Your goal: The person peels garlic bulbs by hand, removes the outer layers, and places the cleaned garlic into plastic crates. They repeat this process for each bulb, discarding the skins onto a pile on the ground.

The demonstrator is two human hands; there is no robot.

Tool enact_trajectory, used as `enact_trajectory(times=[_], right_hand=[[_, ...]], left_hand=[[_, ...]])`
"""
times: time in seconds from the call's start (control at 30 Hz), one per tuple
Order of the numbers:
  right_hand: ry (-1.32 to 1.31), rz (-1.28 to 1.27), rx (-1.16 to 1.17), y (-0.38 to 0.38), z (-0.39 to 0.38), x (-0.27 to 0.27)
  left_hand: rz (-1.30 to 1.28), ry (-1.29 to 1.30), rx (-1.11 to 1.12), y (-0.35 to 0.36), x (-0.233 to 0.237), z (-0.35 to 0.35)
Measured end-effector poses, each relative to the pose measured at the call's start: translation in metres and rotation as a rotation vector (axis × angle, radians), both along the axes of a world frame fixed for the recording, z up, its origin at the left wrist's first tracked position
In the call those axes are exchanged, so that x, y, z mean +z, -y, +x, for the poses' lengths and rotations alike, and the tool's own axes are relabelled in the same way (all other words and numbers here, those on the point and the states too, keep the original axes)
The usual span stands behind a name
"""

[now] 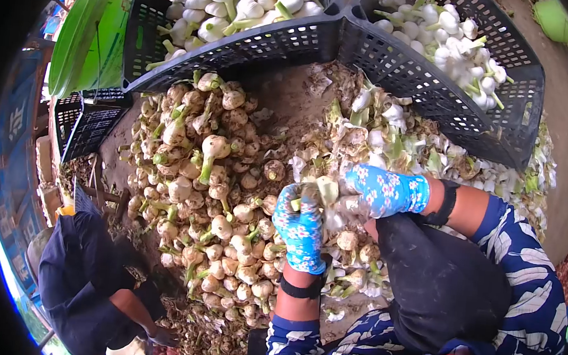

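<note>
My left hand [300,229], in a blue flowered glove, is closed around a garlic bulb whose cut green stem [296,205] pokes out by the thumb. Most of that bulb is hidden by the fingers. Close on its right, my right hand [386,189] in a matching glove is curled in toward it, its fingertips smeared by motion. What those fingers grip cannot be made out. A pale strip of garlic skin [327,190] stands up between the two hands. Beside my left hand spreads a big heap of unpeeled, soil-stained garlic bulbs [216,149].
Two black crates [241,44] [437,99] of white garlic bulbs stand ahead. Loose peelings [426,149] cover the ground below the right crate. A green tub [81,38] is at far left. Another person [89,282] in dark clothing bends over the heap at lower left.
</note>
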State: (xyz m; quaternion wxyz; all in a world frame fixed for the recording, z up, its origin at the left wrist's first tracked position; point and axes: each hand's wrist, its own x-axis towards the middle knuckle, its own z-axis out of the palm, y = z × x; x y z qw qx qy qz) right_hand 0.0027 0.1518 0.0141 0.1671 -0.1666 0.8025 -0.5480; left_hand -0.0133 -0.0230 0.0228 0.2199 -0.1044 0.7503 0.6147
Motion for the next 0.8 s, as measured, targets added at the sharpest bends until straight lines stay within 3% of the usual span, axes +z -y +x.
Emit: enact_trajectory(times=[0.07, 0.1, 0.13, 0.2, 0.23, 0.27, 0.3, 0.33, 0.37, 0.47, 0.53, 0.57, 0.6, 0.63, 0.73, 0.8], right_hand=[[-0.186, 0.276, -0.219, -0.011, 0.003, -0.011], [-0.216, 0.494, -0.222, -0.023, -0.009, -0.005], [-0.139, 0.524, -0.254, -0.03, -0.012, -0.016], [-0.183, 0.533, -0.01, -0.038, -0.001, -0.036], [-0.147, 0.31, 0.079, -0.036, 0.011, -0.025], [0.131, -0.064, 0.163, -0.041, 0.022, -0.01], [0.135, -0.178, 0.259, -0.052, 0.026, 0.018], [0.354, -0.38, 0.117, -0.065, 0.034, 0.053], [0.342, -0.38, 0.126, -0.072, 0.031, 0.048], [0.318, 0.249, -0.004, -0.096, 0.018, 0.018], [-0.075, 1.004, 0.063, -0.074, 0.015, -0.001], [-0.029, 0.721, -0.073, -0.064, 0.022, 0.006], [-0.259, 0.509, -0.039, -0.054, 0.017, 0.008], [0.128, 0.278, -0.231, -0.032, 0.009, 0.032], [0.035, 0.284, -0.219, -0.001, -0.005, 0.043], [-0.003, 0.364, -0.224, 0.007, -0.002, 0.019]], left_hand=[[0.13, -0.102, 0.028, 0.002, -0.002, 0.004], [0.192, -0.101, 0.02, 0.007, 0.003, 0.004], [0.254, -0.102, 0.012, 0.014, 0.008, 0.004], [0.6, -0.128, 0.096, 0.022, 0.011, 0.003], [0.659, -0.109, 0.151, 0.024, 0.013, -0.002], [0.717, -0.093, 0.208, 0.027, 0.016, -0.008], [0.722, -0.006, 0.239, 0.039, 0.006, -0.015], [0.798, 0.158, 0.335, 0.047, 0.003, -0.017], [0.77, 0.146, 0.365, 0.049, -0.003, -0.019], [0.731, 0.129, 0.342, 0.043, -0.01, -0.018], [0.544, 0.059, 0.233, 0.032, 0.0, -0.016], [0.394, 0.075, 0.226, 0.028, 0.003, -0.014], [0.264, -0.005, 0.172, 0.025, -0.001, -0.013], [0.13, -0.107, 0.07, 0.021, 0.006, -0.011], [-0.089, -0.491, -0.13, 0.01, 0.003, -0.004], [-0.297, -0.738, -0.265, 0.004, 0.009, 0.0]])
